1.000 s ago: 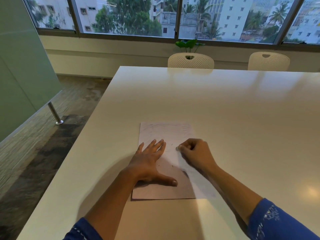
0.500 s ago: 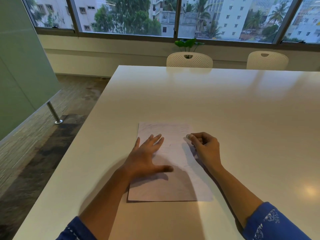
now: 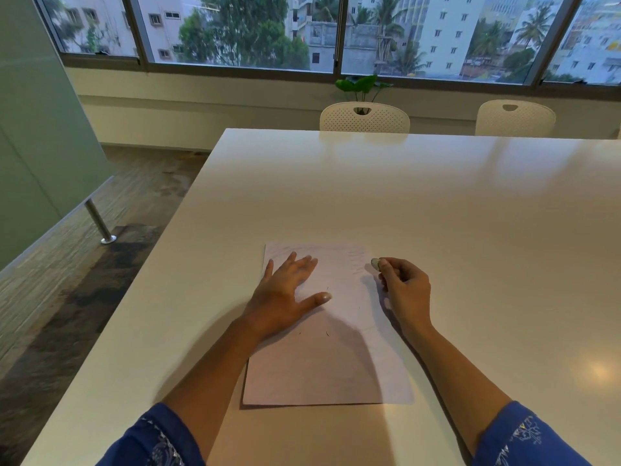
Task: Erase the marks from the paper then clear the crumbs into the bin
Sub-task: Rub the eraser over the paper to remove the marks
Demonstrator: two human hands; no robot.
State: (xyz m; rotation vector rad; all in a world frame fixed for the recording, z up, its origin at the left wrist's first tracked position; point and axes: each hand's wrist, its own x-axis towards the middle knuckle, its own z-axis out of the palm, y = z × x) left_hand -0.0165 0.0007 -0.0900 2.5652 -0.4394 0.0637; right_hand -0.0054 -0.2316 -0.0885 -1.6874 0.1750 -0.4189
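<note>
**Erasing in hand; crumbs not yet cleared**

Paper (image 3: 336, 331) lies at lower centre on the table (image 3: 470, 230). Left hand (image 3: 285, 297) presses it flat, fingers spread. Right hand (image 3: 406, 290) pinches the eraser (image 3: 375, 264) at the sheet's upper right edge. Faint marks remain; next comes more rubbing. No bin visible.

The paper (image 3: 336, 364) lies flat on the table (image 3: 437, 213), near the front edge and toward the left side. The left hand (image 3: 285, 297) rests flat on the sheet's far left part. The right hand (image 3: 406, 290) sits at the sheet's right edge, pinching the eraser (image 3: 375, 264) just beside the far right corner (contact with the sheet cannot be told). Behind the table's far edge stand a left chair (image 3: 364, 119) and a right chair (image 3: 514, 119). A plant (image 3: 363, 84) is behind the left one, below the window (image 3: 235, 28)
</note>
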